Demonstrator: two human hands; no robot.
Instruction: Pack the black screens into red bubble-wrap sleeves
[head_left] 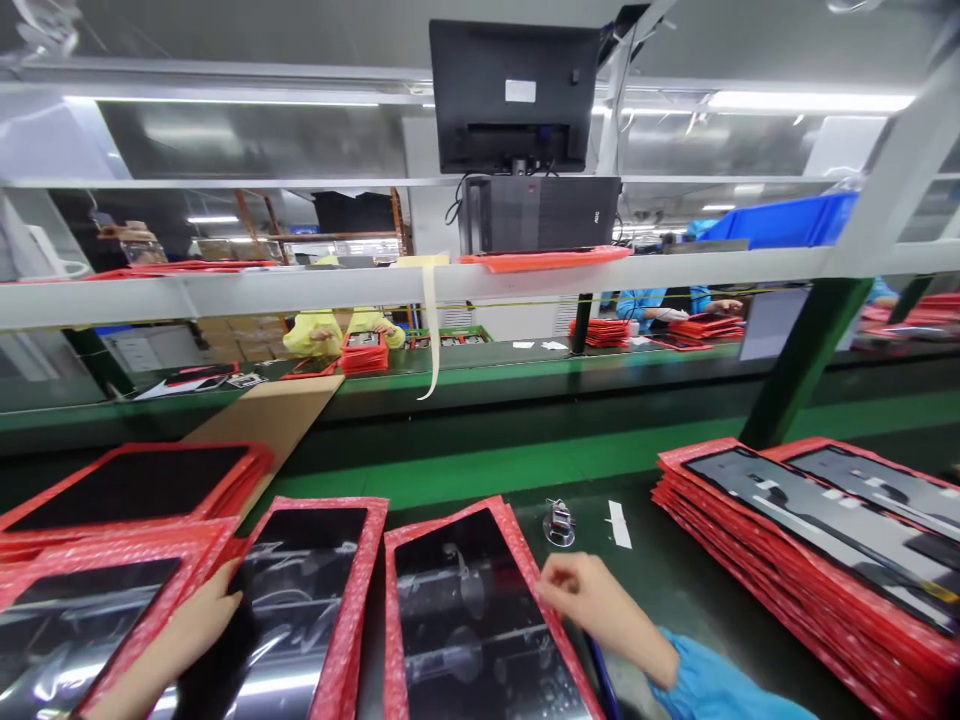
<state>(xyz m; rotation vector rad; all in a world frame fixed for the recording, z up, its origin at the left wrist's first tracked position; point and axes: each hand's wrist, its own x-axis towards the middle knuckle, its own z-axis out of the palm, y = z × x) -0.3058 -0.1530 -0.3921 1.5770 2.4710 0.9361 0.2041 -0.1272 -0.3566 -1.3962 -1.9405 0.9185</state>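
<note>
Head view: middle screen (472, 610), a flat glossy black rectangle with glare, lies on red bubble wrap (393, 640) on the dark smooth desk (675, 575). Right hand (589, 600): fingers curled together at its right edge; can't tell if they pinch the wrap. Left hand (202, 615): at left edge of second glossy screen (300, 590); fingertips partly hidden, can't tell if clamped. Narrow gap between those two. Tight on the left, overlapping screens (135, 487). More room right, up to grey-backed stack (814, 530); shiny metal piece (559, 522) and white paper strip (619, 525) sit there.
</note>
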